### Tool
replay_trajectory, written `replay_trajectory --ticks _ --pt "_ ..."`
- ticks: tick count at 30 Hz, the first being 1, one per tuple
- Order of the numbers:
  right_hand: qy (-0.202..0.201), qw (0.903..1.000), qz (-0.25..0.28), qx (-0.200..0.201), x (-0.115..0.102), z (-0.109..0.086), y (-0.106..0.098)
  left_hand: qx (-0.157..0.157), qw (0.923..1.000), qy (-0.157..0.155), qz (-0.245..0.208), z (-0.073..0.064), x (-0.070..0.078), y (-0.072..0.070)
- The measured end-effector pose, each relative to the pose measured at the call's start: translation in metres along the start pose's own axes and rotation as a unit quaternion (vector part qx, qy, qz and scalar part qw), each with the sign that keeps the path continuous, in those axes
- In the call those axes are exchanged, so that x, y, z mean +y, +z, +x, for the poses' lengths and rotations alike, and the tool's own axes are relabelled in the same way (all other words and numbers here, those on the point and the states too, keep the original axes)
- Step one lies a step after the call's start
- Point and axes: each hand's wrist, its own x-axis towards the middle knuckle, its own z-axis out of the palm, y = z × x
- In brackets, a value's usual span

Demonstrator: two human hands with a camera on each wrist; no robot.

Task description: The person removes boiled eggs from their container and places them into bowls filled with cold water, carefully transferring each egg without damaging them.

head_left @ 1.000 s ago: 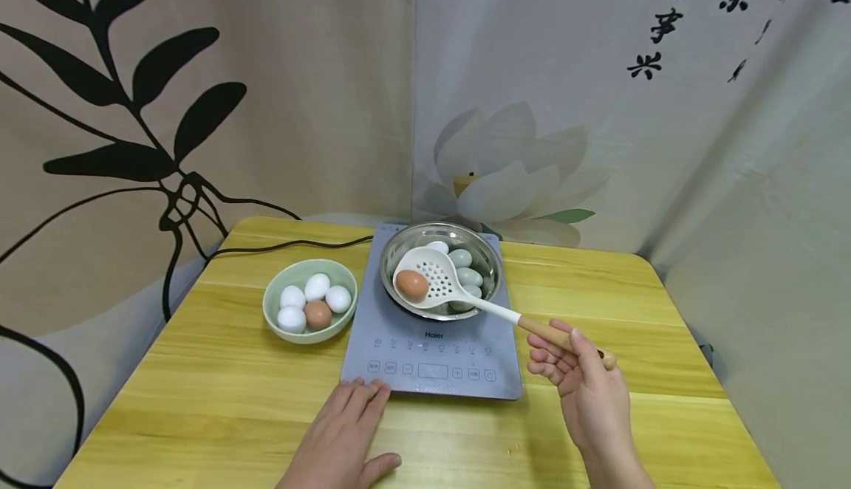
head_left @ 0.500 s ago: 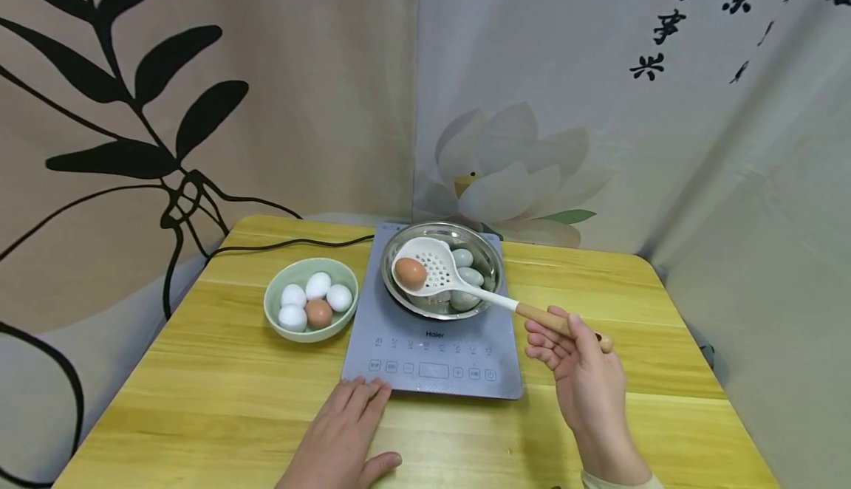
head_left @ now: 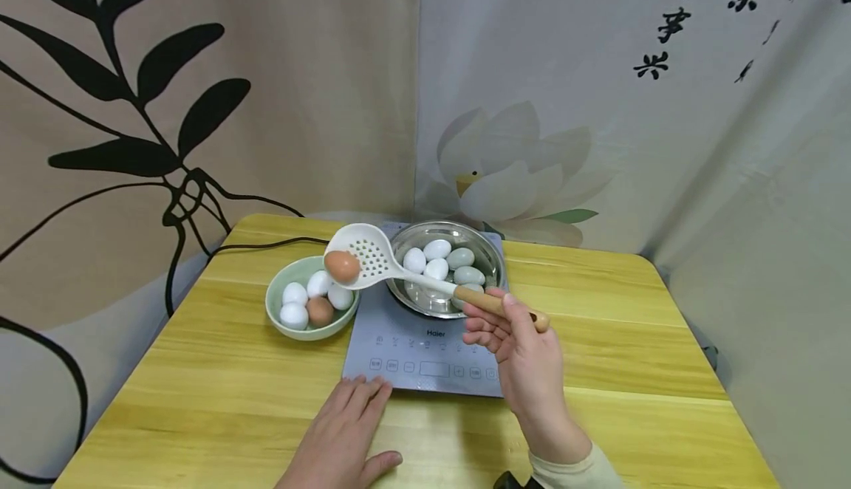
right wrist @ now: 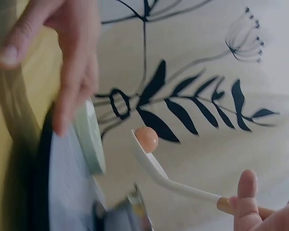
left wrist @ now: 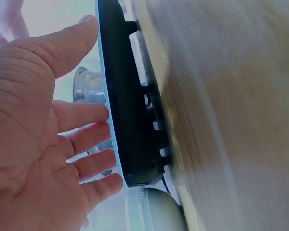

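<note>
My right hand point(head_left: 525, 356) grips the wooden handle of a white slotted spoon point(head_left: 372, 256). A brown egg point(head_left: 342, 267) lies in the spoon's bowl, which hangs over the back right rim of a green bowl point(head_left: 272, 304). The right wrist view shows the same egg point(right wrist: 147, 139) resting in the raised spoon. Inside the green bowl sit several white eggs and one brown egg point(head_left: 320, 312). My left hand point(head_left: 342, 430) has its fingers straight, their tips at the front edge of the induction cooktop point(head_left: 412, 349). In the left wrist view the fingertips touch the cooktop's edge.
On the cooktop stands a steel pot point(head_left: 492, 252) with several white and pale green eggs point(head_left: 460, 258). A black cord point(head_left: 266, 244) runs off the wooden table point(head_left: 631, 326) at the left. Behind hangs a printed curtain point(head_left: 319, 105).
My right hand has carried the slotted spoon with the brown egg from over the pot leftward to the green bowl. The left hand has stayed in place.
</note>
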Motion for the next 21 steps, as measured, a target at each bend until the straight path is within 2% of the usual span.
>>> replay_trajectory --ticks 5,10,14,18,20,21 --pt "0.020 0.9995 -0.016 -0.017 0.019 -0.003 0.022 0.010 0.9999 0.002 0.002 0.000 -0.001 0.001" --pt "0.018 0.9972 -0.061 -0.039 0.034 -0.008 0.033 0.020 0.9997 0.007 0.008 0.000 -0.002 0.002" --pt "-0.031 0.9910 -0.113 -0.064 0.042 -0.015 0.034 0.025 0.9996 0.010 0.011 0.000 -0.002 0.002" --pt "-0.095 0.9783 -0.147 -0.111 0.047 -0.020 0.032 0.034 0.9992 0.015 0.016 0.000 -0.003 0.003" --pt "-0.135 0.9651 -0.168 -0.149 0.050 -0.021 0.030 0.041 0.9987 0.019 0.021 0.000 -0.003 0.003" --pt "-0.168 0.9526 -0.189 -0.168 0.051 -0.021 0.029 0.047 0.9984 0.022 0.023 -0.001 -0.003 0.004"
